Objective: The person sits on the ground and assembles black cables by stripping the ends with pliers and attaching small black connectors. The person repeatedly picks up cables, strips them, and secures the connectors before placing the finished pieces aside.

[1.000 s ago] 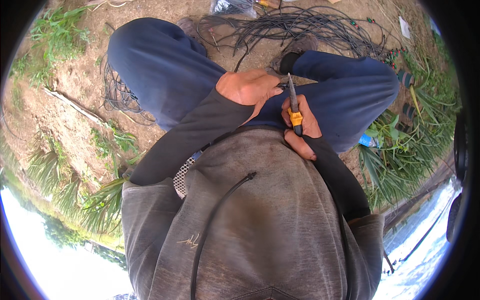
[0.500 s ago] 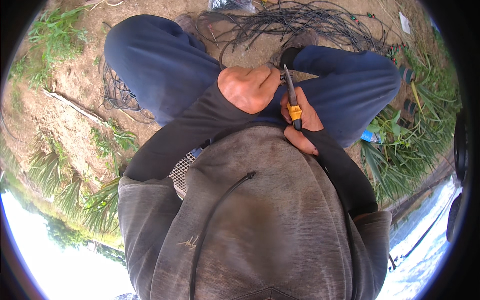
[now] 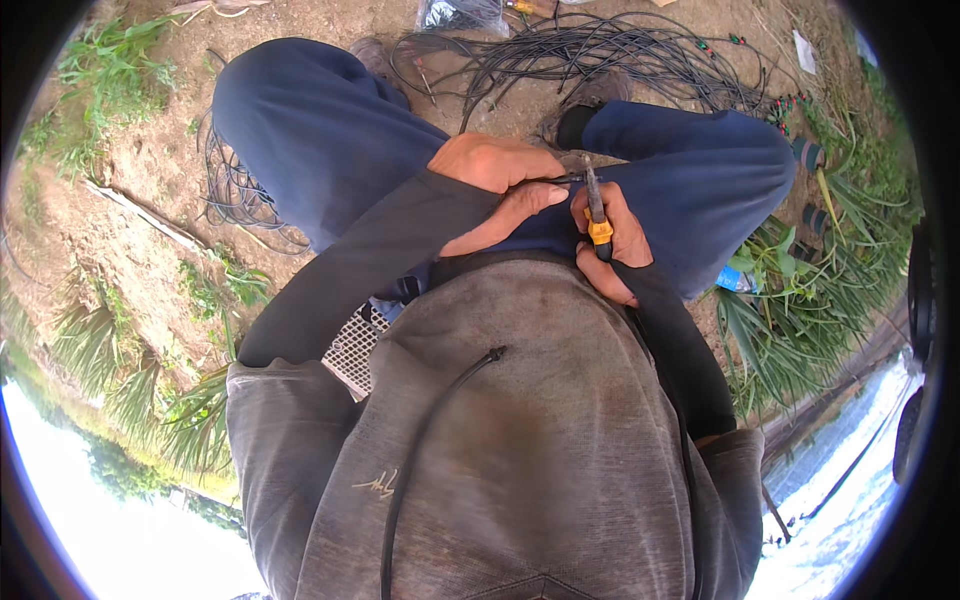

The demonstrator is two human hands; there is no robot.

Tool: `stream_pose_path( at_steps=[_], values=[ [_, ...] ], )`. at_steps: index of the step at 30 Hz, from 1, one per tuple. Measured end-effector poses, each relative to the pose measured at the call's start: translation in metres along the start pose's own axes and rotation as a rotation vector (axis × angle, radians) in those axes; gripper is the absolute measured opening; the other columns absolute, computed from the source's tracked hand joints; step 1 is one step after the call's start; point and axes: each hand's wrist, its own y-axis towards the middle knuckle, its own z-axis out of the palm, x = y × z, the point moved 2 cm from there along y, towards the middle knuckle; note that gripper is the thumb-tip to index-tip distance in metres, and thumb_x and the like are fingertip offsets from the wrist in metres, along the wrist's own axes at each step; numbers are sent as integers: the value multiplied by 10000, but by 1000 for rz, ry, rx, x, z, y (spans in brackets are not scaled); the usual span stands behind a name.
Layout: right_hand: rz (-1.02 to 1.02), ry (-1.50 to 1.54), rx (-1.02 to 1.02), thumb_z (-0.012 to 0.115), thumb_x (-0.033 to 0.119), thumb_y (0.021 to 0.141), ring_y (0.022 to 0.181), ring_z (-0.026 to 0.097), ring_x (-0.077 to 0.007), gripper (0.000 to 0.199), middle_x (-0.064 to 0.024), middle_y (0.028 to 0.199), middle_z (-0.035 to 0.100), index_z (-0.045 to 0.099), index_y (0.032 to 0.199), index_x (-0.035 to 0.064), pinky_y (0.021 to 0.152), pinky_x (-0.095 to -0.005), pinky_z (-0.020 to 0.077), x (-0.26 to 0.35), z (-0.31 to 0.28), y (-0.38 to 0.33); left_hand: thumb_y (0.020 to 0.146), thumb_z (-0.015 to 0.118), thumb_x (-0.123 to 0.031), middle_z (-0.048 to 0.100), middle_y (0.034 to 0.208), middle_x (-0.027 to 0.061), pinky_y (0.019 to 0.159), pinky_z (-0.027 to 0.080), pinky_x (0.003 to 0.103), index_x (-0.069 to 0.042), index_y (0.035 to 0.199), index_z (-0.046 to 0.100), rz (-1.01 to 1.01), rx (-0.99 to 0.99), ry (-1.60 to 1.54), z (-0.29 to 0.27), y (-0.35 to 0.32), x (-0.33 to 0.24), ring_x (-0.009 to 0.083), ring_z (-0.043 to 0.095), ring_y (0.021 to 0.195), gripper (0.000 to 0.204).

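- The right hand is closed around a pair of pliers with a yellow-and-black grip, nose pointing away from the body.
- The left hand is curled, its fingers pinching a thin dark wire that runs across to the pliers' tip.
- Both hands sit close together, just above the lap, between the knees of the dark blue trousers.
- A grey hooded top with a black drawstring fills the lower part of the view; dark sleeves cover both forearms.
- A white mesh seat edge shows beside the left arm.
- On the bare soil ahead lies a tangle of black cables, with another loose coil by the left knee.
- Green grassy plants grow to the right.
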Motion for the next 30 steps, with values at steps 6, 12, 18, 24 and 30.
stream_pose_path(
  at_steps=[6, 12, 18, 24, 30],
  values=[
    [-112, -73, 32, 524, -100, 656, 744, 495, -234, 434, -97, 855, 478, 477, 1058, 55, 690, -301, 412, -7, 0, -10, 1009, 459, -309, 674, 845, 76, 577, 490, 248, -28, 1104, 652, -517, 501, -637, -10, -8, 0, 148, 675, 720, 354],
    [-286, -79, 4, 553, -124, 623, 760, 525, -312, 463, -128, 877, 512, 499, 1049, 50, 672, -355, 425, -8, 4, -8, 991, 500, -279, 691, 918, 120, 620, 510, 264, 4, 1128, 625, -646, 699, -1018, -4, -6, -5, 198, 695, 769, 339],
    [-346, -89, 38, 558, -136, 606, 763, 533, -322, 470, -130, 874, 517, 510, 1037, 45, 660, -366, 427, -6, 7, -6, 944, 589, -284, 701, 874, 113, 616, 508, 248, -1, 1060, 663, -588, 692, -872, -10, -7, -11, 189, 699, 791, 315],
    [-249, -86, 53, 548, -129, 623, 750, 513, -307, 466, -116, 878, 497, 482, 1044, 61, 686, -330, 429, -9, 7, -6, 925, 620, -298, 705, 847, 93, 621, 508, 252, -12, 1000, 685, -520, 545, -658, -11, -8, -11, 159, 689, 783, 303],
    [-134, -106, 36, 529, -112, 645, 727, 471, -242, 451, -82, 858, 458, 441, 1048, 70, 695, -284, 409, -11, 8, -10, 866, 667, -224, 670, 743, 73, 578, 492, 321, -44, 925, 681, -170, 228, 17, -3, -12, -14, 211, 656, 667, 190]
  ],
)
